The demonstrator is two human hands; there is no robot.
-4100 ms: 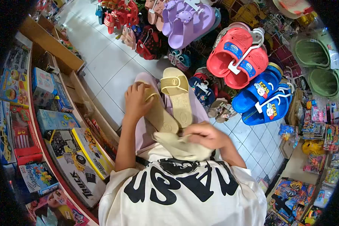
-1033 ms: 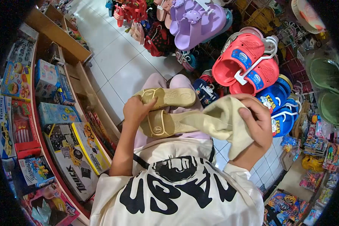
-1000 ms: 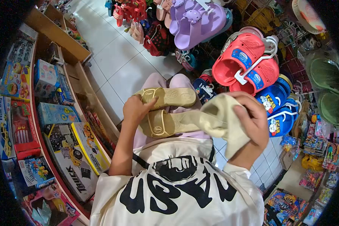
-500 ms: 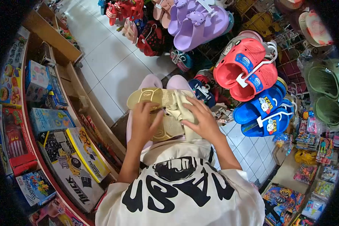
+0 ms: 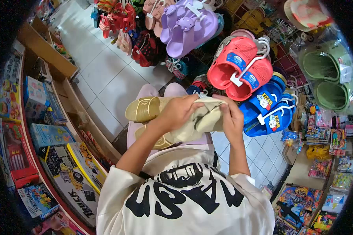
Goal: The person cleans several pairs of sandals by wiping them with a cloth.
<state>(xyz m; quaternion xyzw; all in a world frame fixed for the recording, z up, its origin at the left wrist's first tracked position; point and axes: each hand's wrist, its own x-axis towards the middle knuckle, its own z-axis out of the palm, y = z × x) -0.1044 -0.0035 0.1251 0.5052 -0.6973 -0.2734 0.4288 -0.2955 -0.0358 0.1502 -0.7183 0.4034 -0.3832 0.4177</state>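
Head view: left hand (image 5: 179, 113) and right hand (image 5: 232, 118), fingers closed, pinch cloth (image 5: 187, 130) by its edge, floor tiles (image 5: 113, 75) beyond sandals (image 5: 142, 109).

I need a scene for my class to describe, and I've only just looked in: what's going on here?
Someone in a white shirt is handling a pale cloth, gripping it between the left hand and the right hand above the lap. Two yellowish sandals lie across the pale pink trousers, partly hidden by the left arm and the cloth. Red clogs hang to the right, and boxed toys stand on the left.
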